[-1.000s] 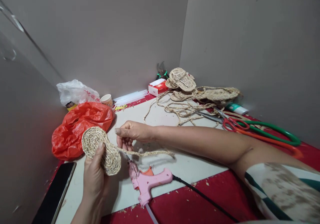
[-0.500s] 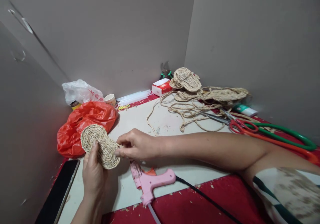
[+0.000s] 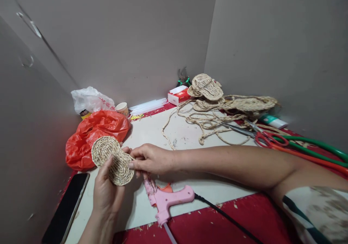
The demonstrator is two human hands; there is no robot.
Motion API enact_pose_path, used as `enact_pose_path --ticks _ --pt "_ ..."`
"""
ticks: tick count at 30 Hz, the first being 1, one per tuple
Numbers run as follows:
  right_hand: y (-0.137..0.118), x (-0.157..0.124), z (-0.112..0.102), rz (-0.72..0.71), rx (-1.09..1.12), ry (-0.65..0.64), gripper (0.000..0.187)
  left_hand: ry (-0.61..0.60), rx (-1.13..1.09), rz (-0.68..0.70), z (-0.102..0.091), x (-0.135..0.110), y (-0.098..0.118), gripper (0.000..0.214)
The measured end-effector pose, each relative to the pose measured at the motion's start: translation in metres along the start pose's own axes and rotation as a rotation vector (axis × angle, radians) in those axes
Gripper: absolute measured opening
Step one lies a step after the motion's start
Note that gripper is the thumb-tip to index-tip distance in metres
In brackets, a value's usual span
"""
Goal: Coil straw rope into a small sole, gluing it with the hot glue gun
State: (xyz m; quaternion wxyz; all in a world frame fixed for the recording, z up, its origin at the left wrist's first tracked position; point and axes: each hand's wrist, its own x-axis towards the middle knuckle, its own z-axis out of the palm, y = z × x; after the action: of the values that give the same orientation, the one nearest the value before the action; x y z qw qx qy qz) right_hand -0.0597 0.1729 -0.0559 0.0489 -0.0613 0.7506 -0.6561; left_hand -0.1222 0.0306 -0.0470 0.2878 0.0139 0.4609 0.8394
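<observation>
My left hand (image 3: 106,193) holds a flat woven straw piece (image 3: 112,158) shaped like two joined coils, thumb pressed on its face. My right hand (image 3: 152,159) reaches across from the right and pinches the piece's right edge with closed fingers, pressing the braid end there. A pink glue gun (image 3: 167,198) lies on the white board (image 3: 176,135) just below my right hand, its black cord running off to the right.
A red plastic bag (image 3: 95,133) and a white bag (image 3: 91,99) sit at the left. A black phone (image 3: 66,211) lies near the left edge. Loose braid and woven pieces (image 3: 217,106), red-handled scissors (image 3: 263,137), a paper cup (image 3: 122,108), glue sticks (image 3: 148,105) and a small box (image 3: 178,94) lie at the back. Grey walls close in on three sides.
My right hand let the loose braid strand shorten and moved left to the woven piece's edge, where it now pinches. The view shifted slightly left.
</observation>
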Motion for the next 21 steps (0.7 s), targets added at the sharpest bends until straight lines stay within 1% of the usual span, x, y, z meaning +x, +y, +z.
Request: enact_pose_path --ticks 4,6,9,11,14,16,18,21 --pt "-0.001 0.000 -0.004 -0.100 -0.257 0.054 0.028 0.016 0.004 0.022 0.002 0.001 0.004 0.025" --pt "-0.003 0.002 -0.008 -0.133 -0.304 0.151 0.030 0.049 0.013 0.054 0.001 0.002 0.007 0.025" --pt "-0.007 0.005 -0.013 -0.155 -0.184 0.351 0.028 0.077 0.017 0.088 -0.003 0.006 0.009 0.024" --pt "-0.008 0.006 -0.014 -0.185 -0.100 0.418 0.027 0.082 0.019 0.087 -0.006 0.009 0.009 0.023" --pt "-0.009 0.005 -0.010 -0.221 -0.094 0.415 0.026 0.075 0.014 0.089 -0.008 0.012 0.008 0.020" --pt "-0.008 0.004 -0.007 -0.210 -0.130 0.393 0.028 0.064 0.007 0.103 -0.008 0.013 0.008 0.019" --pt "-0.007 0.004 -0.005 -0.198 -0.156 0.367 0.029 0.055 0.012 0.119 -0.007 0.013 0.008 0.020" --pt "-0.005 0.005 -0.005 -0.219 -0.152 0.348 0.032 0.044 0.052 0.134 -0.008 0.012 0.007 0.024"
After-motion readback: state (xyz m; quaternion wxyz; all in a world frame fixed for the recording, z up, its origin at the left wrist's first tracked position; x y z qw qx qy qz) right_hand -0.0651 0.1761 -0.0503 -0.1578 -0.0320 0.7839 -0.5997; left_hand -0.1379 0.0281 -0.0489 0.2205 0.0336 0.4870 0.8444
